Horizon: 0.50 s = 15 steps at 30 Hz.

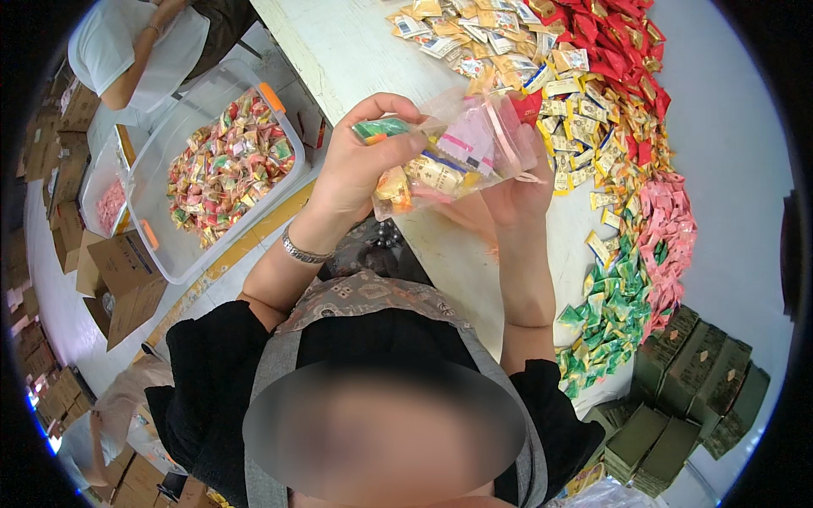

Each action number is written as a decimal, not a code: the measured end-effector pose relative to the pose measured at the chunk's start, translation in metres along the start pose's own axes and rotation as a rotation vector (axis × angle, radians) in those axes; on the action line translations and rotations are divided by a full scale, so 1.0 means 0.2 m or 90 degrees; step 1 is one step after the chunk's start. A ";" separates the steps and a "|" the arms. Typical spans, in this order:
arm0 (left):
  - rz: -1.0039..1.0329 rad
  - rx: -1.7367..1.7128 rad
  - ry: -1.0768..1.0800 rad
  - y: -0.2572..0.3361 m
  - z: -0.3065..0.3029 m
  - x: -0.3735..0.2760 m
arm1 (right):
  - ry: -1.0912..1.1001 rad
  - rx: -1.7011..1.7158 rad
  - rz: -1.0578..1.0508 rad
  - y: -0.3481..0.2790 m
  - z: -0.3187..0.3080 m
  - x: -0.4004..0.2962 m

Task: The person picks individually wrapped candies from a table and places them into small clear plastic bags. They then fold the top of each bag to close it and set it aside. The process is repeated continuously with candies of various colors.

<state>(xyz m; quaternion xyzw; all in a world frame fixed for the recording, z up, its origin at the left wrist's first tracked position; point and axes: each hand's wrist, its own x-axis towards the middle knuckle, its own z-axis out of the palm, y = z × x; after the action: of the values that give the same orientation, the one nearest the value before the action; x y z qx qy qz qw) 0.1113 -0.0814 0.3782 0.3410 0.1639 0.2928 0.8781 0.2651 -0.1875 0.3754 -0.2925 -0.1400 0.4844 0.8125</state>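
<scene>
My left hand (356, 159) grips a clear drawstring pouch (457, 152) at its lower left, the thumb pressed over a green packet (384, 129). Inside the pouch show yellow-wrapped sweets (438, 171), a pale pink packet (470, 136) and an orange-yellow one. My right hand (524, 184) is at the pouch's other end, by the pink ribbon (502, 136); its fingers are largely behind the film. A red packet (528, 108) shows beside the pouch's mouth, partly hidden. The pouch is held in the air over the white table (324, 57).
Along the table lie heaps of tan packets (502, 63), red packets (610, 51), yellow sweets (581, 127), pink packets (667, 235) and green packets (610, 317). A clear bin (209, 254) of filled pouches stands left, near a person (140, 57). Dark green boxes (692, 374) stand lower right.
</scene>
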 end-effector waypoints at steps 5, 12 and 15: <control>-0.002 -0.026 0.038 0.00 0.02 0.00 | -0.118 0.059 0.012 0.01 -0.09 0.01; -0.022 0.023 0.057 0.00 -0.01 0.00 | 0.013 0.023 0.052 0.02 -0.08 0.01; 0.003 0.043 0.071 0.00 -0.03 0.00 | -0.021 -0.004 0.072 0.03 -0.06 0.01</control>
<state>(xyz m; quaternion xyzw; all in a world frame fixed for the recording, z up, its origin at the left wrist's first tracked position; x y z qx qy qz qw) 0.1083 -0.0794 0.3736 0.3543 0.2218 0.3079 0.8547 0.2671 -0.1881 0.3629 -0.2941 -0.1382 0.5342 0.7804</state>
